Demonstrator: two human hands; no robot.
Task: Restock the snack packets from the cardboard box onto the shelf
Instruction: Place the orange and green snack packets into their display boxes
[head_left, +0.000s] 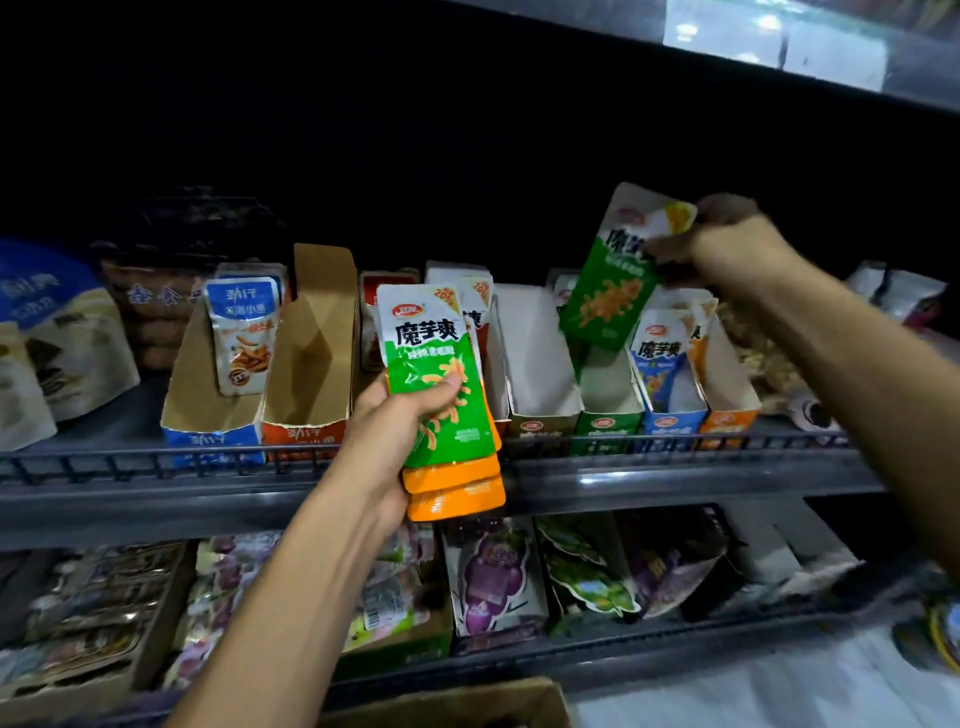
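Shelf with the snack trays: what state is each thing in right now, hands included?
Left hand: grips a fanned stack of packets.
Stack of packets: upright, green one in front, orange ones behind.
Right hand: pinches a single green packet by its top.
Single green packet: tilted, above the green tray.
Green tray: looks empty.
Blue tray: one packet standing at its back.
Cardboard box: only its rim shows.
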